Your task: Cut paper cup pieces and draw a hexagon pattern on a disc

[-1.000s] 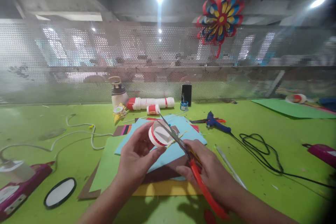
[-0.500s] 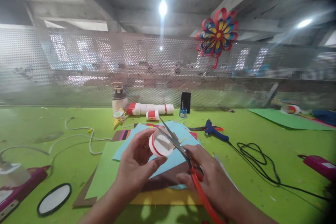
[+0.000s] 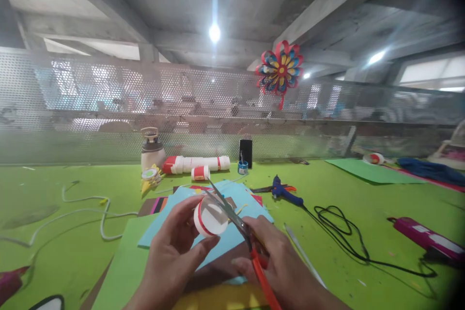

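Observation:
My left hand grips a white paper cup with a red band, tilted so that its round white end faces me. In my right hand is a pair of scissors with orange-red handles. The blades are parted and lie at the cup's upper right rim; whether they touch it I cannot tell. Both hands are above a stack of coloured paper, with a light blue sheet on top and a green sheet to the left.
Behind the paper lie a red-and-white cup and a long white tube of cups. A spray bottle stands at back left. On the right are a blue glue gun, its black cord, and a purple power strip.
The camera view has turned a little to the right and up, so the table's things appear further left and lower. Cup and scissors keep much the same position in my hands.

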